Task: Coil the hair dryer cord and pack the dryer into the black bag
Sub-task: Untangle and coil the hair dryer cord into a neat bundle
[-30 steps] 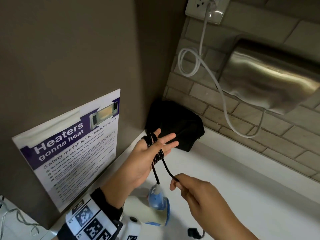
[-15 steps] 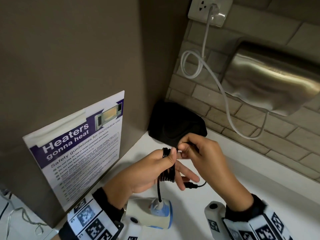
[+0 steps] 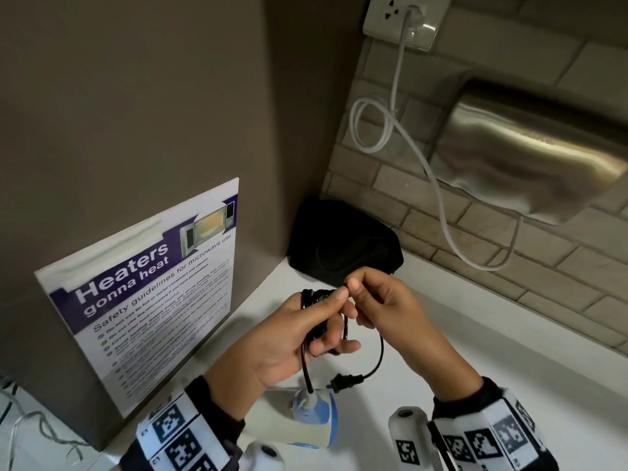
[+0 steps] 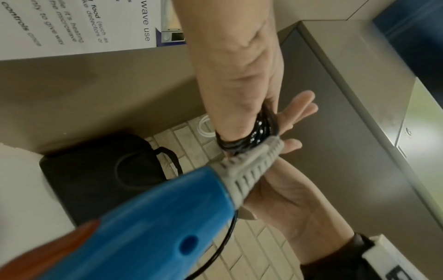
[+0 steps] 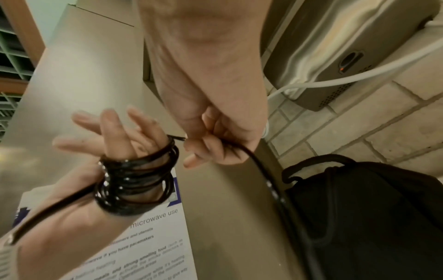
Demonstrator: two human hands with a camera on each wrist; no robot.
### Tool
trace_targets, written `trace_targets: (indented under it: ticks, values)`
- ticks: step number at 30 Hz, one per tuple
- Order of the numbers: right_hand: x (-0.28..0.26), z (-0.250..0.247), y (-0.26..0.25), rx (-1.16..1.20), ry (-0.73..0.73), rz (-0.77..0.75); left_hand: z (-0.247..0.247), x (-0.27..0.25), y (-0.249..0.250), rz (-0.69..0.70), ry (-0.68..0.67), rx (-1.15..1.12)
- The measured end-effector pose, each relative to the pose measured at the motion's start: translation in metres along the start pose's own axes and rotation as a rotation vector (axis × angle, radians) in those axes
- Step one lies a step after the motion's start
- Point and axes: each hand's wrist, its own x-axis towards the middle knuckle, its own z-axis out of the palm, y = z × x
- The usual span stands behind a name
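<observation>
The black cord point(image 3: 317, 300) is wound in several turns round my left hand's fingers point(image 5: 134, 176). My left hand point(image 3: 326, 321) holds the coil, thumb lying over it and fingers fairly straight. My right hand point(image 3: 360, 294) pinches the free end of the cord point(image 5: 239, 147) right beside the coil. The plug point(image 3: 343, 382) dangles on a short loop below both hands. The cream hair dryer with a blue end point(image 3: 306, 419) lies on the white counter under my left wrist, its blue handle end point(image 4: 167, 227) close to the camera. The black bag point(image 3: 343, 246) sits in the corner behind my hands.
A microwave-safety poster point(image 3: 153, 294) leans against the brown panel on the left. A steel hand dryer point(image 3: 530, 154) hangs on the brick wall, with a white cable point(image 3: 438, 198) looping from the socket point(image 3: 404, 22). The white counter point(image 3: 509, 351) stretches right.
My right hand has brought the cord up from low over the counter and laid another turn on the coil. The plug now hangs close below my hands.
</observation>
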Motion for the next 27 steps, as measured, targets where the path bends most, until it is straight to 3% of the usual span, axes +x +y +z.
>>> trace_targets:
  ticks: [3, 8, 12, 16, 22, 27]
  values:
    - [-0.002, -0.003, -0.001, 0.028, -0.049, 0.058, -0.004, 0.001, 0.002, -0.002, 0.013, 0.041]
    - [-0.009, -0.004, -0.009, 0.239, -0.29, 0.168, -0.006, 0.001, 0.0, 0.029, -0.08, 0.13]
    - [-0.013, -0.004, -0.013, 0.233, -0.345, 0.178, -0.008, -0.001, -0.001, 0.002, -0.129, 0.169]
    - [-0.016, -0.001, -0.016, 0.205, -0.33, 0.152, -0.007, -0.001, 0.0, -0.024, -0.113, 0.124]
    - [-0.016, 0.007, -0.011, 0.148, -0.218, 0.255, -0.008, 0.002, 0.001, -0.02, -0.13, 0.093]
    - [-0.014, 0.007, -0.012, 0.147, -0.172, 0.254, -0.001, 0.001, 0.0, -0.043, -0.057, 0.069]
